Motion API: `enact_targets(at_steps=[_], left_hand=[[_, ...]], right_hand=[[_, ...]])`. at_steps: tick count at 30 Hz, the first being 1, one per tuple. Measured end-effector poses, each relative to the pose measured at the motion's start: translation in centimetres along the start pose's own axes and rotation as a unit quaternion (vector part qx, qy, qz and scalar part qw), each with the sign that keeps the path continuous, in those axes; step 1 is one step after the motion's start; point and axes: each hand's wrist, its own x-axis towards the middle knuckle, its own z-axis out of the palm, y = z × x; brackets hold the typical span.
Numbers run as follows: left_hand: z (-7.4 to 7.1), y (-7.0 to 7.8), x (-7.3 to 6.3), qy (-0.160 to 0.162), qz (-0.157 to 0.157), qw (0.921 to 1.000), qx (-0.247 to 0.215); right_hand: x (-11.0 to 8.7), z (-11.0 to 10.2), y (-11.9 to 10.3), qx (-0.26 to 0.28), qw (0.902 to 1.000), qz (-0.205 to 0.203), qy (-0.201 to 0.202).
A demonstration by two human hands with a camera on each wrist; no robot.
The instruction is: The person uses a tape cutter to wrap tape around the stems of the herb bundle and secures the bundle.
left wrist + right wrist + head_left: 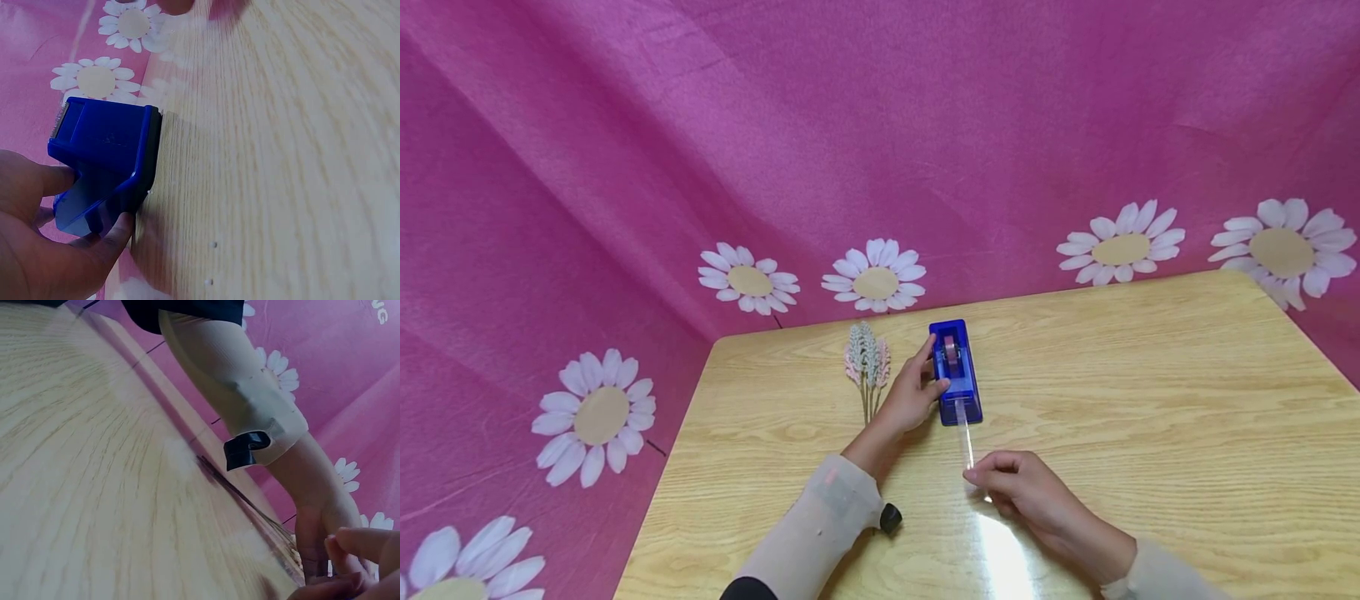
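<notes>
A blue tape dispenser [973,390] stands on the wooden table, a roll of tape [951,352] inside it. My left hand [912,398] holds it from the left side, the thumb near its front part; in the left wrist view that hand [62,244] grips the dispenser [112,137] at its lower end. From the dispenser's front a clear strip of tape [966,437] stretches toward me. Its near end is pinched between thumb and fingers of my right hand [1030,496]. In the right wrist view the right fingers [369,544] show at the corner, but the tape cannot be made out.
Left of the dispenser lies a bunch of grey and pink knitted flower stems [865,358], partly behind my left forearm. A pink cloth [970,150] with white daisies hangs behind and left of the table [1150,400]. Light glares off the tabletop near my right hand.
</notes>
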Motion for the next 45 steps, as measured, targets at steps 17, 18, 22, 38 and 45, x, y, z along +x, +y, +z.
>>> enact_targets(at_steps=[17, 18, 22, 38, 45], left_hand=[[0.1, 0.1, -0.1, 0.004, 0.0, 1.0, -0.002], [0.1, 0.1, -0.1, 0.004, 0.0, 1.0, -0.002], [0.1, 0.0, 0.0, 0.002, -0.001, 1.0, 0.0], [0.1, 0.1, -0.1, 0.001, -0.007, 1.0, 0.001], [0.0, 0.0, 0.0, -0.002, -0.001, 1.0, 0.0]], right_hand=[[0.3, -0.6, 0.4, 0.001, 0.9964, 0.028, -0.08], [0.3, -0.6, 0.4, -0.001, 0.9959, 0.029, -0.085], [0.3, -0.6, 0.5, -0.012, 0.9942, 0.033, -0.102], [1.4, -2.1, -1.0, -0.013, 0.9993, 0.027, -0.021], [3.2, -3.3, -1.8, -0.022, 0.9986, -0.007, 0.048]])
